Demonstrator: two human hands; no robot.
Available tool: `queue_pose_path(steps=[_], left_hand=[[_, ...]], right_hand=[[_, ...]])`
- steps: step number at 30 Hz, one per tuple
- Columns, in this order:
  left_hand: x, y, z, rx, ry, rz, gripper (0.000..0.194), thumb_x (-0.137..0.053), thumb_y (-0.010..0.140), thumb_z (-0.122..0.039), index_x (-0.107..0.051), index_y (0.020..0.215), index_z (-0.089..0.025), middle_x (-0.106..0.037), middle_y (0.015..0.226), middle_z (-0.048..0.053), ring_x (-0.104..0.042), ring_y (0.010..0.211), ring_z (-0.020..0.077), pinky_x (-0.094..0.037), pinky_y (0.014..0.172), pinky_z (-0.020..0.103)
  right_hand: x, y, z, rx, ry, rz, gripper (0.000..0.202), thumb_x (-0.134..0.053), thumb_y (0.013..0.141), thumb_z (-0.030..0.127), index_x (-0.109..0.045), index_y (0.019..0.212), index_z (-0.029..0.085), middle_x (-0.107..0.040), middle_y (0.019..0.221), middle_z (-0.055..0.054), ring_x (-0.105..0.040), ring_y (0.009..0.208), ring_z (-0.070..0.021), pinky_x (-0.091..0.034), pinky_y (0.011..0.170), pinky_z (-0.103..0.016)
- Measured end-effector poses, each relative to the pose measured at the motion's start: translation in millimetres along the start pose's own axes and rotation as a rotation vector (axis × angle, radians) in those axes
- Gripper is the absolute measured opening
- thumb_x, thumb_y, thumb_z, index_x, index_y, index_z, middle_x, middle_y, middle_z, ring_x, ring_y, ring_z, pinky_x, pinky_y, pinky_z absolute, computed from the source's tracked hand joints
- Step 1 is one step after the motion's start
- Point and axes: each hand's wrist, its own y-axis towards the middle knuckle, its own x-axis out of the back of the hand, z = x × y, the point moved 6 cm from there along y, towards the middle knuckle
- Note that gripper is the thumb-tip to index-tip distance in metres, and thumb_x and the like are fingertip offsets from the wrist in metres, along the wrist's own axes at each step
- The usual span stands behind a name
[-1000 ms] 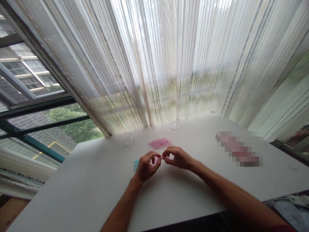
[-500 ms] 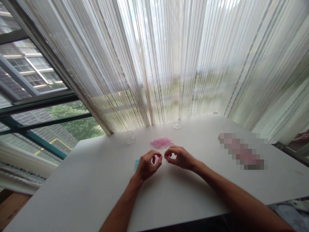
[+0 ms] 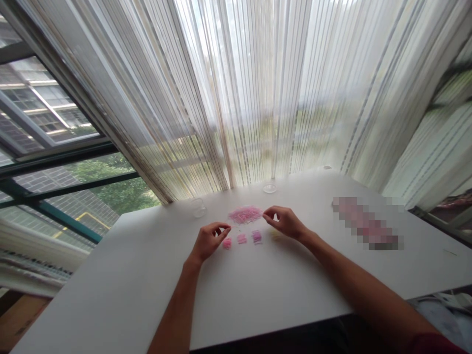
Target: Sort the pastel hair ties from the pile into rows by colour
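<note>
Lying just left of the right hand (image 3: 285, 221) is a messy, flat heap of thin pink strands (image 3: 245, 215); the left hand (image 3: 208, 240) hangs on its near side. On both hands, thumb and finger tips are close together, but I can't tell if they pinch a strand. Each looks very light and maybe bendy, so a soft pinch at its middle should do. Between the hands lie a pink bunch (image 3: 242, 239) and a purple bunch (image 3: 257, 236), on the smooth white table (image 3: 147, 275).
</note>
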Motion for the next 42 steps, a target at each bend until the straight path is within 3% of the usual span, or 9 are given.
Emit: queue_pose_path(steps=[4, 8, 17, 24, 29, 34, 42], left_hand=[[11.7, 1, 19, 0.129, -0.098, 0.026, 0.029, -0.068, 0.077, -0.044, -0.075, 0.084, -0.016, -0.061, 0.060, 0.001, -0.046, 0.051, 0.0098, -0.036, 0.048, 0.020], [23.0, 1, 21, 0.167, -0.181, 0.014, 0.031, -0.072, 0.073, -0.044, -0.074, 0.080, -0.014, -0.052, 0.054, -0.002, -0.041, 0.049, 0.0079, -0.032, 0.045, 0.019], [42.8, -4, 28, 0.186, -0.186, -0.019, 0.034, -0.075, 0.071, -0.046, -0.070, 0.083, -0.014, -0.059, 0.064, 0.000, -0.044, 0.054, 0.0082, -0.038, 0.049, 0.019], [57.9, -2, 12, 0.150, -0.147, -0.027, 0.035, -0.075, 0.071, -0.046, -0.071, 0.084, -0.014, -0.065, 0.071, 0.003, -0.047, 0.055, 0.0086, -0.041, 0.049, 0.019], [69.7, -20, 7, 0.151, -0.042, -0.009, 0.032, -0.075, 0.071, -0.046, -0.072, 0.082, -0.016, -0.063, 0.064, 0.001, -0.046, 0.054, 0.0090, -0.039, 0.049, 0.019], [61.3, -33, 7, 0.144, -0.032, 0.014, 0.031, -0.074, 0.072, -0.046, -0.073, 0.081, -0.016, -0.065, 0.067, 0.002, -0.046, 0.054, 0.0091, -0.040, 0.050, 0.020], [20.5, 4, -15, 0.030, -0.057, 0.079, 0.027, -0.071, 0.076, -0.044, -0.076, 0.082, -0.018, -0.068, 0.069, 0.003, -0.047, 0.057, 0.0102, -0.040, 0.052, 0.021]], right_hand=[[8, 3, -36, -0.176, -0.040, -0.057, 0.020, -0.056, 0.084, 0.032, -0.070, 0.081, 0.019, -0.070, 0.073, -0.002, -0.061, 0.064, -0.0139, -0.050, 0.067, -0.026], [8, 2, -56, -0.309, -0.043, -0.107, 0.021, -0.057, 0.082, 0.034, -0.071, 0.079, 0.019, -0.072, 0.074, -0.003, -0.063, 0.065, -0.0151, -0.050, 0.067, -0.026], [3, 2, -54, -0.305, -0.041, -0.087, 0.024, -0.056, 0.082, 0.035, -0.072, 0.080, 0.018, -0.072, 0.073, -0.003, -0.063, 0.064, -0.0150, -0.050, 0.066, -0.026], [3, 2, -55, -0.304, -0.037, -0.084, 0.024, -0.056, 0.082, 0.034, -0.072, 0.080, 0.017, -0.072, 0.073, -0.004, -0.063, 0.065, -0.0152, -0.050, 0.066, -0.026], [3, 2, -54, -0.327, -0.038, -0.070, 0.021, -0.057, 0.081, 0.032, -0.072, 0.081, 0.018, -0.073, 0.076, -0.004, -0.064, 0.067, -0.0159, -0.050, 0.069, -0.026], [3, 3, -53, -0.337, -0.034, -0.056, 0.021, -0.057, 0.081, 0.032, -0.072, 0.081, 0.017, -0.073, 0.075, -0.004, -0.064, 0.067, -0.0161, -0.050, 0.068, -0.027], [4, 1, -56, -0.312, -0.039, -0.059, 0.022, -0.056, 0.082, 0.033, -0.072, 0.080, 0.018, -0.073, 0.074, -0.003, -0.064, 0.066, -0.0160, -0.050, 0.066, -0.026]])
